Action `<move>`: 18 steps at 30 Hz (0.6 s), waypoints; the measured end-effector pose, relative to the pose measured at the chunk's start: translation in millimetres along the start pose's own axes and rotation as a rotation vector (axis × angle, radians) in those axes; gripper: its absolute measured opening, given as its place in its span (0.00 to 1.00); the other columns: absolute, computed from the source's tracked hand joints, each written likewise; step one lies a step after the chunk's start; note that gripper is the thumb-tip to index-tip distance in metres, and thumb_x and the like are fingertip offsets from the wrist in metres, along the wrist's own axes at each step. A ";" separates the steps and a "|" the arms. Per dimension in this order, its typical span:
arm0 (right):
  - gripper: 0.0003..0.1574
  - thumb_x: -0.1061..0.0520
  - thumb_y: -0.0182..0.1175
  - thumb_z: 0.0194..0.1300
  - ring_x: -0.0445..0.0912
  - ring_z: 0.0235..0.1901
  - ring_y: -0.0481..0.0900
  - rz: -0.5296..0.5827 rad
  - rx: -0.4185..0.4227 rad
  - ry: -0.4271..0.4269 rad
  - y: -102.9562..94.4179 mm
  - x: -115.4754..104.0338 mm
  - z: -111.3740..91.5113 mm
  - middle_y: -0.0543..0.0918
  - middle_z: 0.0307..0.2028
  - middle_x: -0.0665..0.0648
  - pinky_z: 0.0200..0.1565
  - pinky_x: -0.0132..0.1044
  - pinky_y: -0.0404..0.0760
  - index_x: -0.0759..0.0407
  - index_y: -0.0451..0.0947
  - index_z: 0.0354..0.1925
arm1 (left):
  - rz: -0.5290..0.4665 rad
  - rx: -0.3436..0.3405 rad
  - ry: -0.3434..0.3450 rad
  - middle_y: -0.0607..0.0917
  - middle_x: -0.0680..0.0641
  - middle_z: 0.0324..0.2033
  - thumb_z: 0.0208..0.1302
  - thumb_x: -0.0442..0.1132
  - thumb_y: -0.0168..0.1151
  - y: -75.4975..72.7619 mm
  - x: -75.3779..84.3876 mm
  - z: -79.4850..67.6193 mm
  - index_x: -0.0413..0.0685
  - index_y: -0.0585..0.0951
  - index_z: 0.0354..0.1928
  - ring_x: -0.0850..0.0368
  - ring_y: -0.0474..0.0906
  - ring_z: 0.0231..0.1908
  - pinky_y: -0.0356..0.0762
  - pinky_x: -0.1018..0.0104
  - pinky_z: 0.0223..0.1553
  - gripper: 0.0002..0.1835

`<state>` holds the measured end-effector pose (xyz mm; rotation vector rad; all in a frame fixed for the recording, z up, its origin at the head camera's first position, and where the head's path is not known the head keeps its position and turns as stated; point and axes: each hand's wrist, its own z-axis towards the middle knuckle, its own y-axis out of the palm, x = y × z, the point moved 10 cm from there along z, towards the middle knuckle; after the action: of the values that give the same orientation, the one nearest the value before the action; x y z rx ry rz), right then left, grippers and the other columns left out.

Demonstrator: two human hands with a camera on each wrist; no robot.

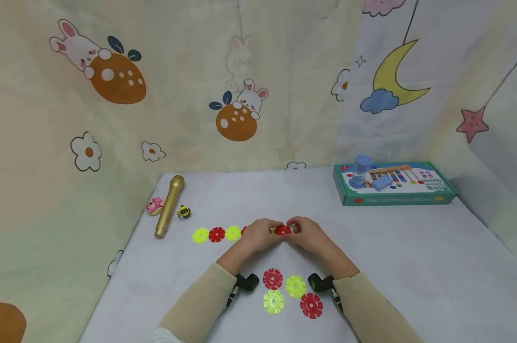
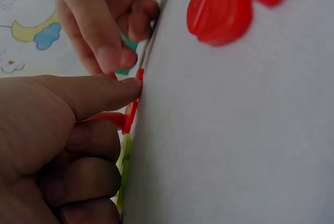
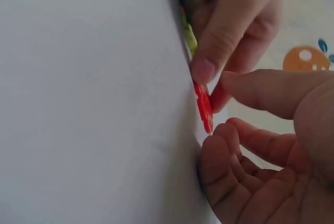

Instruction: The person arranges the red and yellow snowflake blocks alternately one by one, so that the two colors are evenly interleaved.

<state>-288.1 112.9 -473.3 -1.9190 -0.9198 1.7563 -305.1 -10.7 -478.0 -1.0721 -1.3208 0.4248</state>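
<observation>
My left hand pinches a red flower-shaped disc flat on the table, thumb tip on its near edge. Right beside its other edge is my right hand, fingers loosely bent with a gap between thumb and fingertips in the right wrist view. The red disc is at the right end of a row of alternating discs: a yellow-green disc, a red disc and another yellow-green disc show at the left. My left hand covers the middle of the row.
Nearer me lie two loose red discs and two yellow-green discs, between my wrists. A gold microphone, a pink figurine and a bee figurine lie back left. At back right, a toy box carries a blue sand timer.
</observation>
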 end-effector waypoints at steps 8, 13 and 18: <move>0.22 0.45 0.73 0.47 0.45 0.31 0.71 -0.049 -0.234 -0.138 17.5 -6.5 -66.8 0.74 0.29 0.49 0.30 0.35 0.74 0.50 0.79 0.40 | 0.016 0.007 0.021 0.79 0.51 0.55 0.57 0.52 0.65 -6.7 1.9 -3.5 0.60 0.78 0.58 0.55 0.73 0.53 0.72 0.57 0.48 0.25; 0.29 0.41 0.76 0.40 0.43 0.34 0.69 -0.171 -0.291 -0.148 29.7 -8.9 -90.3 0.72 0.31 0.46 0.34 0.34 0.74 0.50 0.77 0.38 | -0.024 -0.004 0.002 0.78 0.51 0.55 0.56 0.52 0.66 -6.2 -2.2 -3.9 0.61 0.79 0.58 0.55 0.72 0.52 0.72 0.58 0.47 0.25; 0.24 0.45 0.76 0.42 0.42 0.29 0.69 -0.173 -0.298 -0.124 30.5 -11.0 -92.1 0.73 0.27 0.47 0.29 0.34 0.74 0.49 0.74 0.32 | -0.071 -0.013 0.006 0.78 0.52 0.54 0.55 0.51 0.67 -0.8 -4.6 -1.4 0.60 0.79 0.57 0.57 0.71 0.48 0.72 0.60 0.44 0.25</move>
<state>-191.7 97.4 -472.1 -1.8506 -1.4175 1.7299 -305.2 -15.3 -479.8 -1.0336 -1.3541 0.3600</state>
